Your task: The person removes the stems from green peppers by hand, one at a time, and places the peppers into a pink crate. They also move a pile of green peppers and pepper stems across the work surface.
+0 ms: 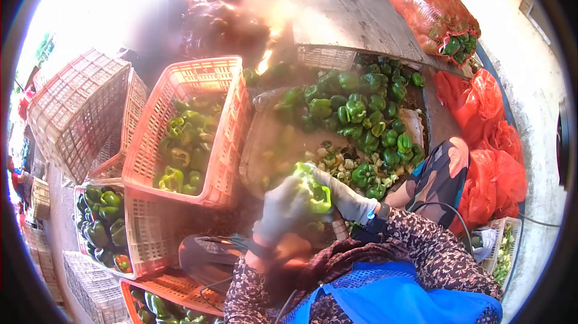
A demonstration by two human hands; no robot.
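A green bell pepper, with a pale cut or opened side showing, is held between my two gloved hands in front of my lap. My left hand, in a grey glove, is closed around its left side. On the other side, my right hand is closed against the pepper, its fingertips at the upper edge. Below the right hand, a short brownish stick-like piece shows; I cannot tell whether that hand grips it. Whole green peppers lie heaped just beyond, with pale pepper cores scattered nearer to me.
An orange crate holding opened peppers stands to the left. Crates of dark green peppers sit beyond and below it. A wooden board and a red mesh sack are at the back, with red netting at right.
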